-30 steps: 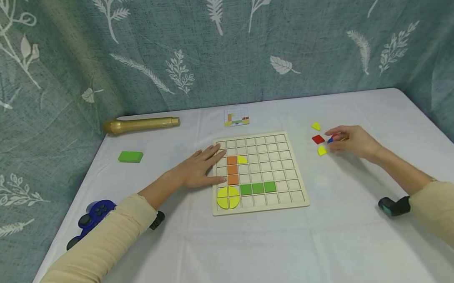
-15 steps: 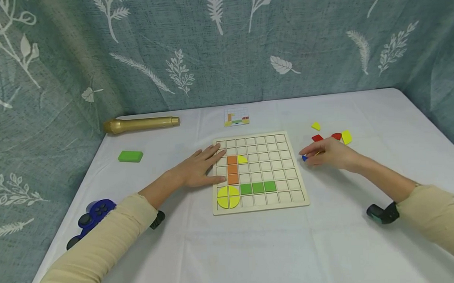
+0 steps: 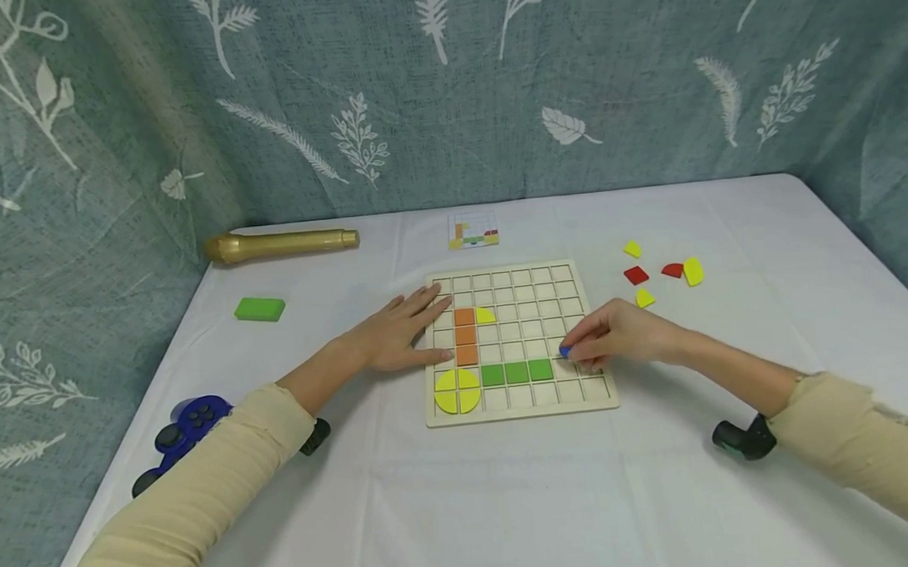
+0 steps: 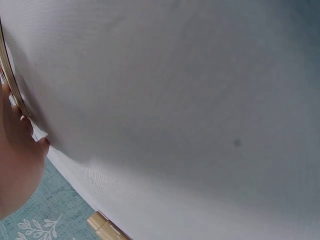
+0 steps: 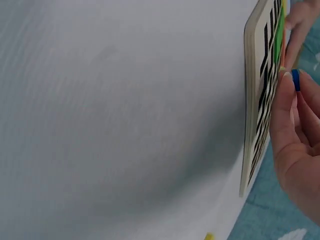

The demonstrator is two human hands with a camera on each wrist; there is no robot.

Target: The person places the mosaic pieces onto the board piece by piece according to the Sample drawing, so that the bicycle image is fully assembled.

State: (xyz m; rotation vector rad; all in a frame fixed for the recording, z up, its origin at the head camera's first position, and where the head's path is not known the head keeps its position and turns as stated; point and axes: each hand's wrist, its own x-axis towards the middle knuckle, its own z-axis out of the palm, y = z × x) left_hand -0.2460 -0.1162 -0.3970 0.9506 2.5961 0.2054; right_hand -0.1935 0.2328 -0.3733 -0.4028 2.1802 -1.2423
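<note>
My left hand (image 3: 399, 335) lies with fingers spread over the left edge of a square wooden grid board (image 3: 510, 294). Between thumb and fingertips, my right hand (image 3: 628, 334) pinches a small blue piece (image 3: 565, 352) over the board's lower right, just beyond a row of green squares (image 3: 516, 372). The right wrist view shows this blue piece (image 5: 295, 80) edge-on between the fingertips; its full outline is hidden. Also on the grid are an orange column (image 3: 465, 336), a yellow quarter-round (image 3: 485, 316) and a yellow circle of quarter-rounds (image 3: 446, 382).
Several loose yellow and red pieces, among them a red diamond (image 3: 636, 275), lie right of the board. A pattern card (image 3: 474, 230) sits behind it. Toward the left are a gold microphone-shaped object (image 3: 287, 245), a green block (image 3: 260, 309) and a blue game controller (image 3: 192, 426).
My right hand has moved left from the loose pieces to above the board, carrying the blue piece. The loose pieces it covered now show. My left hand has stayed on the board.
</note>
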